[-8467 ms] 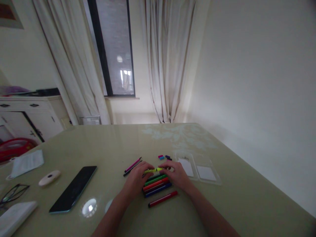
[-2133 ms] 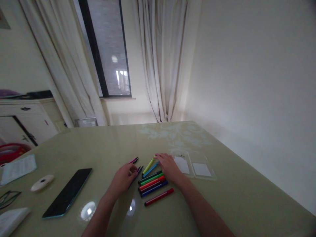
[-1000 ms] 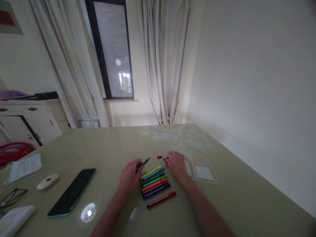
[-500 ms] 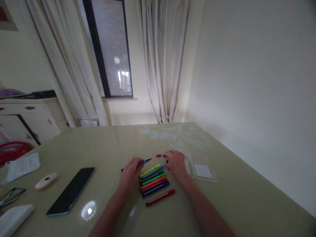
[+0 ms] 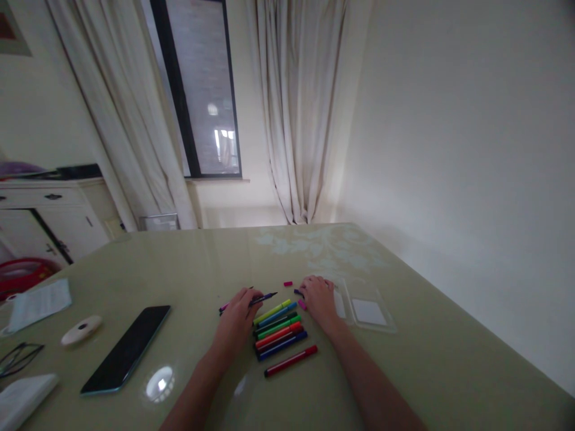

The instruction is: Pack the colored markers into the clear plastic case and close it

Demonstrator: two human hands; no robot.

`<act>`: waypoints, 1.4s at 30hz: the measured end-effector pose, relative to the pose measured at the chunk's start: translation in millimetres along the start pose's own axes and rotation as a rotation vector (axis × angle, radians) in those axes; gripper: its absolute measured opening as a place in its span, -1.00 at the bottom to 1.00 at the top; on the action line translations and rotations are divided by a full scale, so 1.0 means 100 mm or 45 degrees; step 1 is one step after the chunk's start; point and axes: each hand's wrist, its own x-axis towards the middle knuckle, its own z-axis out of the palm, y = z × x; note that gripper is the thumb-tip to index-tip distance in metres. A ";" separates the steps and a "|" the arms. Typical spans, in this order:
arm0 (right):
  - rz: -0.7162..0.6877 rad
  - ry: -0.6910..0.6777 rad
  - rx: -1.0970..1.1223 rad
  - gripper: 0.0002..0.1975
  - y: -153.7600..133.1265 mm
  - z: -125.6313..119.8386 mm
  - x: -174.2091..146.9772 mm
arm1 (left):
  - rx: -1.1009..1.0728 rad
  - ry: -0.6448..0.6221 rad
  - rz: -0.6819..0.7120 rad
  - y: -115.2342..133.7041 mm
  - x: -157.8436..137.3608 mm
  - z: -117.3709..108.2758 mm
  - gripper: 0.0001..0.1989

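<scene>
My left hand [image 5: 239, 314] is closed around an uncapped dark purple marker [image 5: 268, 296], its tip pointing right. Part of a pink marker [image 5: 223, 308] shows beside that hand. My right hand [image 5: 318, 296] is lowered to the table with bent fingers, and a dark purple cap [image 5: 298, 292] is at its fingertips. Close by lie a pink cap [image 5: 302, 304] and a magenta cap [image 5: 288, 284]. Between my forearms several capped markers [image 5: 278, 326] lie in a row, yellow-green through blue. A dark red marker [image 5: 291, 361] lies apart, nearer to me.
Right of my right hand lies an open clear plastic case [image 5: 381, 323] with a white insert. On the left are a phone [image 5: 128, 350], an oval white object [image 5: 81, 330], a face mask [image 5: 40, 304] and a dark cord [image 5: 20, 358]. A wall borders the table's right side.
My right fingers have drawn back slightly, and the dark purple cap sits a little lower and further left at their tips. My left hand keeps its hold on the marker.
</scene>
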 end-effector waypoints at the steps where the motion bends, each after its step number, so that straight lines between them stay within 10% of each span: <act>1: -0.010 -0.006 0.003 -0.89 0.00 0.00 0.00 | 0.001 -0.001 0.000 0.00 0.00 0.00 -0.82; 22: -0.051 -0.152 0.060 -0.89 -0.14 -0.24 -0.08 | 0.013 -0.017 -0.017 0.00 -0.01 -0.01 -0.76; 30: -0.150 -0.110 0.929 -0.80 -0.38 -0.54 -0.07 | 0.016 -0.018 -0.004 0.00 0.00 -0.01 -0.75; 42: -0.093 -0.081 1.259 -0.81 -0.50 -0.47 -0.13 | -0.148 0.026 0.051 0.04 0.01 0.02 -0.76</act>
